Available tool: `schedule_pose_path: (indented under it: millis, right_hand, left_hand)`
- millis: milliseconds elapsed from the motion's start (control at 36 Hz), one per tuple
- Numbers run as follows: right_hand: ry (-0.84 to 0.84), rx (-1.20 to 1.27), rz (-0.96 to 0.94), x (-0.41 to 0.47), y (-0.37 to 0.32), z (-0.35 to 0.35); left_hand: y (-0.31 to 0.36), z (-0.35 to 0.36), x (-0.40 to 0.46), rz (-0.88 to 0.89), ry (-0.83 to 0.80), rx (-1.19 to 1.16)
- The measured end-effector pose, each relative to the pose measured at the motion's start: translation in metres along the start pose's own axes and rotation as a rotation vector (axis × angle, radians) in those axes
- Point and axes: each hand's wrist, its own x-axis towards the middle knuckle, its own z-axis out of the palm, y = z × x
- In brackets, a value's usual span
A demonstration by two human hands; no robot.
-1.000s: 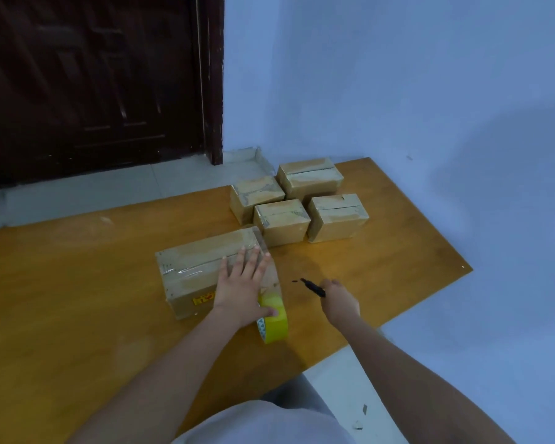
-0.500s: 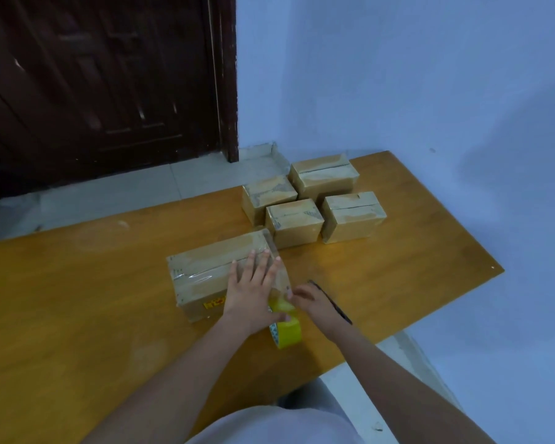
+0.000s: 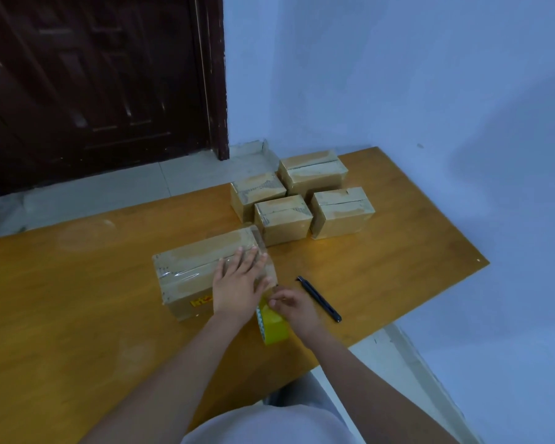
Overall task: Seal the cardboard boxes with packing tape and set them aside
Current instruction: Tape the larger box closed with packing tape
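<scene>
Since a second ago the right hand (image 3: 290, 304) has let go of the black utility knife (image 3: 318, 298), which now lies on the worktop (image 3: 77, 315) just to its right, and has come in to the yellow roll of packing tape (image 3: 273, 326) at the near right corner of the long cardboard box (image 3: 202, 270). Its grip looks pinched together on the tape at the top of the roll, though the fingertips are too small to read exactly what they hold. The left hand (image 3: 239, 283) stays flat on the box's right end, fingers straight and spread, pressing the clear tape strip down. The box lies with its long axis running left to right across the worktop, so the roll stands at its right end, directly under the right hand and touching the left hand's edge; the right hand is plainly the nearer one for cutting or tearing the strip free. Four smaller boxes (image 3: 282, 217) sit clustered beyond, toward the far right corner, well apart from both hands, apparently already taped.
</scene>
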Motion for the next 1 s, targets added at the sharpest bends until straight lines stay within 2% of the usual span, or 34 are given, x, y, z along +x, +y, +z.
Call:
schedule_pose_path:
  millis: [444,1000]
  right_hand:
    - [0.047,-0.009,0.013,-0.013,0.009,-0.004]
    - [0.019,-0.030,0.040,-0.006,0.004,-0.004]
  left_hand:
    - [-0.001,0.011,0.003,0.049,0.294,0.056]
    - [-0.003,0.025,0.006,0.072,0.416,0.041]
